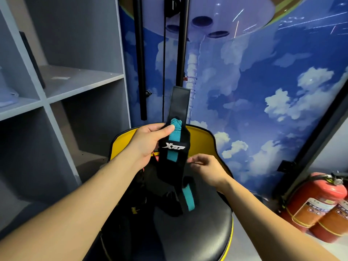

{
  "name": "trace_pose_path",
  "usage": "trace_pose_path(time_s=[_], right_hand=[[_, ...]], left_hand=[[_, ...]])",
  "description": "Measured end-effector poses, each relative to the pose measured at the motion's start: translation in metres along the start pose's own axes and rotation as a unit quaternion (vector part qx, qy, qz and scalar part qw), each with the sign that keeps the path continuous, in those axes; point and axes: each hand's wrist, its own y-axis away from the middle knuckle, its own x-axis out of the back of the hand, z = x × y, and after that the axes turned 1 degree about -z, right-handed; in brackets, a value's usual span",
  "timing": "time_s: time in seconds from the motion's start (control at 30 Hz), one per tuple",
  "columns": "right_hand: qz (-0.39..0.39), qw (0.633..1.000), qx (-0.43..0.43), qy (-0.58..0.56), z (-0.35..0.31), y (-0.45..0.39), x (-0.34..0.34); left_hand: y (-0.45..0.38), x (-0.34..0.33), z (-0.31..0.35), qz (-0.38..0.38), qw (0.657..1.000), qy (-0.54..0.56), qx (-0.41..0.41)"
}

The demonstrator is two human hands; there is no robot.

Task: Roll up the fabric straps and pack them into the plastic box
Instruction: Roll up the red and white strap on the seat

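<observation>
black-teal strap (174, 147) in left hand (148, 142) pinch, right hand (206, 167) loose, above black chair seat (197, 228) beside grey shelves (62, 87)

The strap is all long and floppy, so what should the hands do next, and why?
Probably the right hand should pinch the strap low down and begin rolling it. The left hand grips only its top, the right hand holds nothing, and the strap hangs unrolled over the chair.
</observation>
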Motion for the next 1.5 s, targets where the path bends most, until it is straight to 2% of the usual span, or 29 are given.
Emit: trace_pose_path(time_s=[0.07,0.13,0.2,0.27,0.37,0.53,0.77,0.93,1.07,1.17,1.27,1.4,1.5], right_hand=[[0.010,0.995,0.037,-0.097,-0.031,0.005,0.002],[-0.002,0.973,0.047,-0.225,-0.073,0.014,0.008],[-0.015,0.959,0.043,-0.279,-0.108,0.025,0.014],[-0.008,0.967,0.065,-0.247,-0.128,0.035,0.016],[0.043,0.975,0.076,-0.204,-0.143,0.047,0.018],[0.079,0.965,0.079,-0.237,-0.168,0.067,0.024],[0.082,0.971,0.141,-0.175,-0.209,0.091,0.043],[0.107,0.963,0.185,-0.162,-0.238,0.108,0.058],[0.112,0.957,0.209,-0.169,-0.256,0.116,0.062],[0.116,0.952,0.219,-0.181,-0.259,0.115,0.059],[0.108,0.960,0.193,-0.172,-0.242,0.104,0.049],[0.097,0.981,0.121,-0.116,-0.185,0.079,0.031],[0.079,0.992,0.053,-0.078,-0.133,0.061,0.015]], left_hand=[[0.000,-0.007,0.006,-0.003,1.000,-0.001,0.010],[0.001,-0.013,0.010,0.000,1.000,-0.003,0.018],[0.002,-0.018,0.017,0.012,1.000,0.009,0.018],[0.005,-0.021,0.024,0.019,0.999,0.027,0.014],[0.012,-0.025,0.034,0.008,1.000,0.018,0.008],[0.034,-0.025,0.052,0.000,0.999,-0.035,-0.016],[0.069,-0.029,0.095,0.023,0.993,-0.075,-0.093],[0.084,-0.036,0.129,0.015,0.991,-0.064,-0.117],[0.091,-0.039,0.144,-0.002,0.988,-0.008,-0.151],[0.089,-0.040,0.143,-0.017,0.988,0.021,-0.154],[0.078,-0.032,0.123,0.001,0.991,0.006,-0.132],[0.057,-0.010,0.065,0.054,0.993,-0.094,-0.048],[0.044,0.009,0.018,0.054,0.988,-0.143,0.016]])
